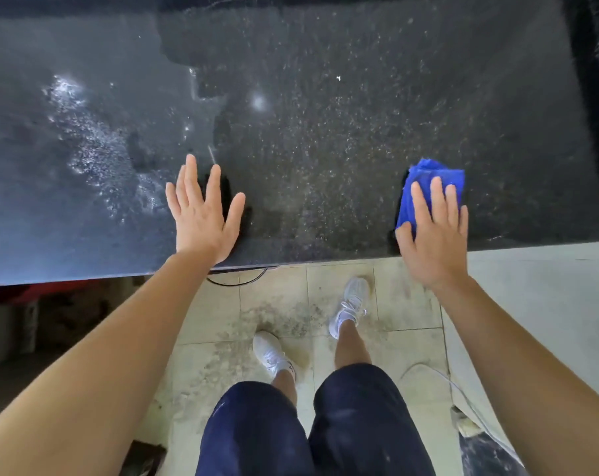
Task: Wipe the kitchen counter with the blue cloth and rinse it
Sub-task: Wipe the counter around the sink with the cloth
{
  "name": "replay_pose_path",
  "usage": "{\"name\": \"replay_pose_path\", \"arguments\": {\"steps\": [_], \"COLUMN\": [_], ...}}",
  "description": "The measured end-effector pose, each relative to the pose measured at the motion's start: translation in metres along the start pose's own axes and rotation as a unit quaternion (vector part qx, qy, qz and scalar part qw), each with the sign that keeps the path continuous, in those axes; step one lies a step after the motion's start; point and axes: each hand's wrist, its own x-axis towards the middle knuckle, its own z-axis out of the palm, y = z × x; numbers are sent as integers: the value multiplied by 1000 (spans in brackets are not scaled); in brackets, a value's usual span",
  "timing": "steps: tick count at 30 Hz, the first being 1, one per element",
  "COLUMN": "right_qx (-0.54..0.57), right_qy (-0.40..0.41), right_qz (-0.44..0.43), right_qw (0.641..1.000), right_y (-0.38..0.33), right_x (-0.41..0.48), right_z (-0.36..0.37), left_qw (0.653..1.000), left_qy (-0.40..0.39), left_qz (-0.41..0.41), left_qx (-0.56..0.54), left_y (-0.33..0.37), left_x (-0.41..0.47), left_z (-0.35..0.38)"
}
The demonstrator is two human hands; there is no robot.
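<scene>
A dark speckled stone counter (325, 132) fills the upper part of the view. The blue cloth (428, 173) lies folded on it near the front edge at the right. My right hand (433, 231) lies flat on the cloth, fingers spread, covering its near part. My left hand (202, 214) rests flat on the counter near the front edge, fingers apart, holding nothing. The left part of the counter looks wet, with bright glints of water (85, 139); the right part looks dry and dusty.
Below the counter edge is a stained tiled floor (277, 317) with my legs and white shoes (351, 304). A white cable (459, 389) and a dark cable loop (236, 280) lie near the floor. A pale wall or cabinet side (538, 304) stands at the right.
</scene>
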Motion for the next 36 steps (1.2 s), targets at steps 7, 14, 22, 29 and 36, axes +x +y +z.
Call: {"name": "replay_pose_path", "arguments": {"steps": [7, 14, 22, 29, 36], "right_qx": [58, -6, -55, 3, -60], "right_qy": [27, -53, 0, 17, -30], "right_qz": [30, -316, -193, -28, -349], "right_qw": [997, 947, 980, 999, 935], "right_y": [-174, -265, -155, -215, -300], "right_x": [-41, -55, 53, 70, 10], "right_z": [33, 49, 14, 18, 39], "left_qw": [993, 988, 978, 977, 976], "left_qy": [-24, -5, -26, -38, -46], "left_qz": [-102, -148, -208, -209, -211], "left_qx": [62, 34, 6, 6, -18], "left_y": [-93, -112, -117, -121, -121], "left_x": [-75, -90, -65, -63, -63], "left_z": [-2, 1, 2, 4, 1]}}
